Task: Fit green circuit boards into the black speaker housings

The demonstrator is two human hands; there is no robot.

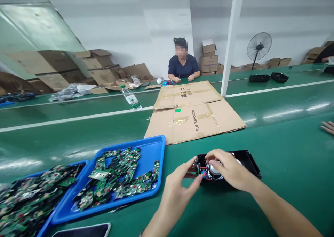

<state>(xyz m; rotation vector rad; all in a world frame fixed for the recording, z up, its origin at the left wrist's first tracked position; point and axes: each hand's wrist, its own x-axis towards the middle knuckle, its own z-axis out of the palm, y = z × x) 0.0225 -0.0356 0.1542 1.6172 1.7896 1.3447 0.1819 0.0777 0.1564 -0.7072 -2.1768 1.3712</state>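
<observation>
A black speaker housing (252, 162) lies open side up on the green table, with a round silver speaker driver (215, 168) inside. Red wires (208, 174) and a small blue part (204, 174) show at its left end. My left hand (180, 184) grips that left end between thumb and fingers, beside what looks like a circuit board (197, 165) standing on edge. From above, my right hand (229, 169) reaches over the middle of the housing, its fingers bent at the far edge and its thumb by the driver; its palm hides part of the inside.
Left of the housing stands a blue tray (162, 160) of circuit boards, with a fuller blue tray (86, 165) beyond. A phone (83, 230) lies at the front edge. Flattened cardboard (182, 125) and a water bottle (132, 99) lie ahead. A person (183, 64) sits opposite; another's hand (328, 127) is at right.
</observation>
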